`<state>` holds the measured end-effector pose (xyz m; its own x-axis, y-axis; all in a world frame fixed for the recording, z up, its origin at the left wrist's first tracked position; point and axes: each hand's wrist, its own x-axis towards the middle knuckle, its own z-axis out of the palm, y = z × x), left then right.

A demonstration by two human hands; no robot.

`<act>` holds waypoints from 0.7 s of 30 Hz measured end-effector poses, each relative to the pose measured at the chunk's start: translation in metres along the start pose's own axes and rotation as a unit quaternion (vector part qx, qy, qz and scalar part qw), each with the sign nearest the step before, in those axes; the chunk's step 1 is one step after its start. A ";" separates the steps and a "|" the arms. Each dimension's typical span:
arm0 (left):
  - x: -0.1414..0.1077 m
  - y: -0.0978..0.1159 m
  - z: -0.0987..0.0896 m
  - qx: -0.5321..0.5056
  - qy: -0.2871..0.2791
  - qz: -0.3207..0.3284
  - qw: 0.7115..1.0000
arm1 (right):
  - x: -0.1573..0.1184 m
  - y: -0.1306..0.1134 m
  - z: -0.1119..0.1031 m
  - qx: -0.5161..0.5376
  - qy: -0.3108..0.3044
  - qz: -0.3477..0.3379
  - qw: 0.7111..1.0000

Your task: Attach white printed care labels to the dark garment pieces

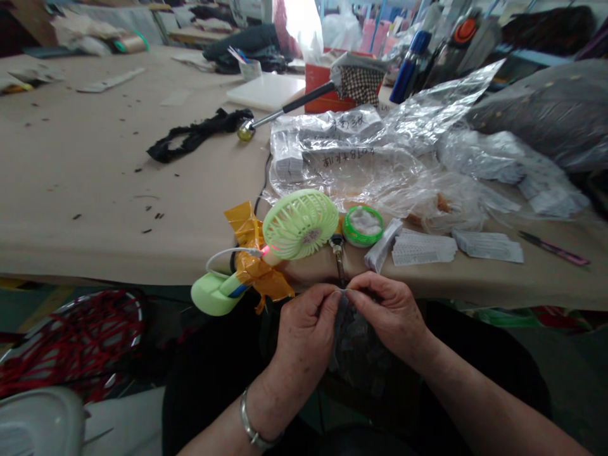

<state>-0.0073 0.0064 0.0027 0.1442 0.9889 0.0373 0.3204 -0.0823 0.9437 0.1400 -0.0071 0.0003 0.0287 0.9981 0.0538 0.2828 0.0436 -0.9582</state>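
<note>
My left hand (306,326) and my right hand (392,313) meet just below the table's front edge. Each pinches thumb against finger on a small piece of thin greyish material (341,316) between them. Under it hangs a dark, partly see-through bag (363,354), largely in shadow. A metal-tipped tool (337,253) projects at the table edge directly above my fingertips. Close by on the table are a green round tub (363,226) with white stuffing and a folded white strip bundle (382,246). A silver bangle circles my left wrist.
A green fan (301,225) is taped at the table edge with orange tape. Printed label stacks (424,247) and a pink-handled tool (553,248) lie to the right. Behind are clear plastic bags (351,171), a lamp arm (294,103) and black cloth (190,136).
</note>
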 end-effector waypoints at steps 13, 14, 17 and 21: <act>0.004 0.001 0.003 -0.009 0.007 -0.007 1.000 | 0.003 0.004 0.003 0.015 0.020 0.006 1.000; 0.002 0.002 0.002 -0.008 0.003 -0.008 1.000 | 0.002 0.004 0.003 0.013 0.015 0.002 1.000; -0.005 0.001 0.000 -0.015 -0.017 -0.019 1.000 | -0.006 0.003 -0.003 -0.013 -0.006 -0.024 1.000; -0.012 -0.008 0.000 -0.032 -0.046 -0.049 0.997 | -0.017 0.001 -0.023 -0.148 0.007 -0.127 0.981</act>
<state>-0.0117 -0.0046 -0.0053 0.2015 0.9759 -0.0841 0.2768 0.0257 0.9606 0.1622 -0.0250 0.0052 -0.0661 0.9559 0.2862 0.5491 0.2743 -0.7894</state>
